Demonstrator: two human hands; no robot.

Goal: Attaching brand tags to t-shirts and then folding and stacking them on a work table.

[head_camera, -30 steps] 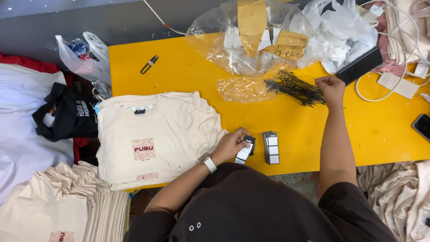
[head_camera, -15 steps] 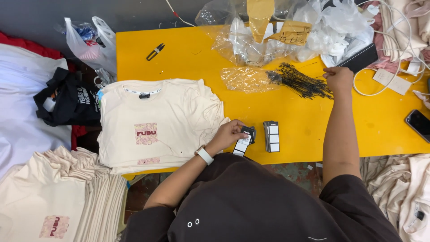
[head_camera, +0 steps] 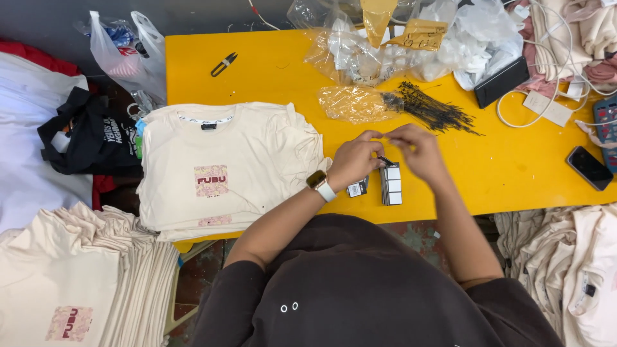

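Two hands [head_camera: 385,154] over glossy rectangular tags [head_camera: 390,184]

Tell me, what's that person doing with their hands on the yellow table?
A person leans over the yellow table. Their left hand and right hand are close together above a stack of small tags, pinching something thin and dark between the fingers. Just beyond lies a bundle of thin black tag ties spilling from a clear bag. A pile of folded cream T-shirts sits on the left of the table.
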